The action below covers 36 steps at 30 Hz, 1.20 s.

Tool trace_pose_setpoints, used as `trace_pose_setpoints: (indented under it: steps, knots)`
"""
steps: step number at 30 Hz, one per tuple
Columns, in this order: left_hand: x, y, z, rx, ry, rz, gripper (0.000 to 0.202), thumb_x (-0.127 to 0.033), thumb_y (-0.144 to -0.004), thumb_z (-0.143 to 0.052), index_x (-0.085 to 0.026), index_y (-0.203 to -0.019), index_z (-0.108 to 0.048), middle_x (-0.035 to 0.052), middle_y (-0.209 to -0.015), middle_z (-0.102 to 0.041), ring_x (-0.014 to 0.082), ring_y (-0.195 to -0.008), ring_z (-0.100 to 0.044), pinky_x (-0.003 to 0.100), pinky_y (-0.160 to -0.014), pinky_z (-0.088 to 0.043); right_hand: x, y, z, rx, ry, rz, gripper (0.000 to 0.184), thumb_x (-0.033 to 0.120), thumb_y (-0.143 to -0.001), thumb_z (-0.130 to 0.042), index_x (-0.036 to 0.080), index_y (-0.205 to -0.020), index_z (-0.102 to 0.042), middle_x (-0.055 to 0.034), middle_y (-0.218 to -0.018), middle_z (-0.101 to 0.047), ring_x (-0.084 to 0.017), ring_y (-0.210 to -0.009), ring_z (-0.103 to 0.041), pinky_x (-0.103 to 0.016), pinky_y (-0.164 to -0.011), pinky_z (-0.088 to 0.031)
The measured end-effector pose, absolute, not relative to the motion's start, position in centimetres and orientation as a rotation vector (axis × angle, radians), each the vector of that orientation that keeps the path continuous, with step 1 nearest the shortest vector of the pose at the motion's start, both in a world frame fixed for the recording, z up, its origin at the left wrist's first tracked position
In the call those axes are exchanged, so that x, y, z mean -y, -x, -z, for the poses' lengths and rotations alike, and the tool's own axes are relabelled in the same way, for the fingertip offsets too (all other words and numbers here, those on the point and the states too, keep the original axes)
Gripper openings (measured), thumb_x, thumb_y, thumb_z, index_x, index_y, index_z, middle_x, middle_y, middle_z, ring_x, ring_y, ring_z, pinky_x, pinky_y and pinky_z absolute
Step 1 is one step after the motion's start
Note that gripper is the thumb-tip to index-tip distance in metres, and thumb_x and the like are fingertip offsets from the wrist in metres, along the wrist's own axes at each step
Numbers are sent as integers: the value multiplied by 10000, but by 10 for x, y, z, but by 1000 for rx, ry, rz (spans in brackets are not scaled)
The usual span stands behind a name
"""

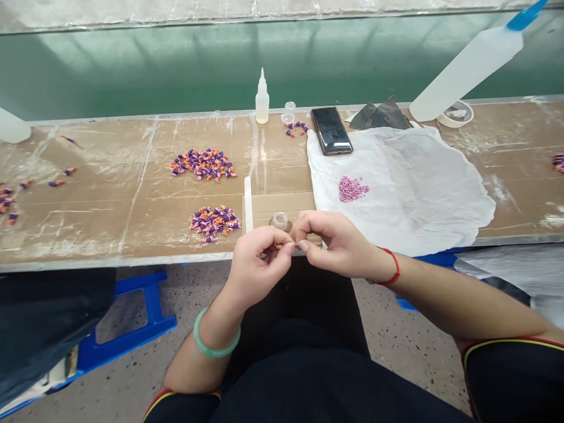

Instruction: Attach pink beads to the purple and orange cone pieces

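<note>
1. Left hand (259,261): pinched closed, orange piece (278,246) peeking out from it.
2. Right hand (337,244): thumb and finger pinched beside it, can't tell if they've got anything.
3. Looks like fiddly fingertip work on that piece; next move needs steadiness imo.
4. Jar (279,221) just beyond the hands, piles (214,222) leftward, beads (352,189) rightward.

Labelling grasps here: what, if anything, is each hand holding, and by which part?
Left hand: a small orange piece, mostly hidden, so the gripped part can't be told. Right hand: pinched; anything held is too small to tell.
</note>
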State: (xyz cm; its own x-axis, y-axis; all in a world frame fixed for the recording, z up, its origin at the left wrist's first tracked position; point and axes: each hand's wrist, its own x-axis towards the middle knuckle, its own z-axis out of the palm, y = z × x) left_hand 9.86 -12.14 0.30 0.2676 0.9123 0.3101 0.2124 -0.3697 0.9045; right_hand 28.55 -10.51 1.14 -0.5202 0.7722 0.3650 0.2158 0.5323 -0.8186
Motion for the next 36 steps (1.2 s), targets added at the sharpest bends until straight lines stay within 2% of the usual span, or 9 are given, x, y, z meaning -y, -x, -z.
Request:
trace_pose_setpoints:
  steps: [6,9,16,26,32,36]
  knots:
    - [119,-85,7,-1014,-1417,-1163,208,-329,-903,-677,-168,-773,-686,22,-668,-665,102,-542,-548,212,-511,-444,91,-292,-15,2161,792,-896,127,100,-852,-525,197,-771,-516,26,-703,-555,-97,-623,-502,-213,-589,-409]
    - [115,-75,18,-1095,-1288,-1168,245,-395,-834,-779,-158,-821,-719,7,-640,-640,90,-513,-527,198,-475,-429,69,-298,-17,2372,817,-758,135,107,-837,-523,202,-748,-487,27,-678,-520,-111,-625,-464,-231,-598,-370]
    - [107,-69,35,-1190,-1239,-1102,199,-324,-733,-818,-147,-765,-734,8,-644,-654,101,-546,-578,201,-507,-471,30,-290,-12,2784,915,-579,242,114,-782,-522,227,-675,-337,22,-636,-417,-139,-638,-385,-275,-627,-301]
    - [108,-72,39,-1170,-1209,-1145,142,-269,-721,-806,-146,-738,-737,-1,-604,-650,83,-514,-562,180,-492,-465,26,-275,-22,3004,896,-408,317,94,-794,-544,235,-652,-299,27,-613,-372,-146,-636,-352,-283,-615,-284]
    - [108,-72,36,-1143,-1080,-1185,204,-292,-674,-864,-144,-769,-761,13,-624,-695,110,-518,-635,196,-483,-520,29,-282,-29,2893,893,-436,256,99,-778,-543,220,-665,-348,19,-634,-415,-139,-638,-384,-276,-610,-295]
    - [113,-80,31,-1065,-945,-1278,258,-297,-634,-923,-145,-775,-769,34,-673,-747,129,-545,-698,193,-510,-579,40,-289,-28,2673,926,-596,175,178,-801,-549,210,-674,-434,12,-630,-481,-138,-611,-436,-269,-583,-324]
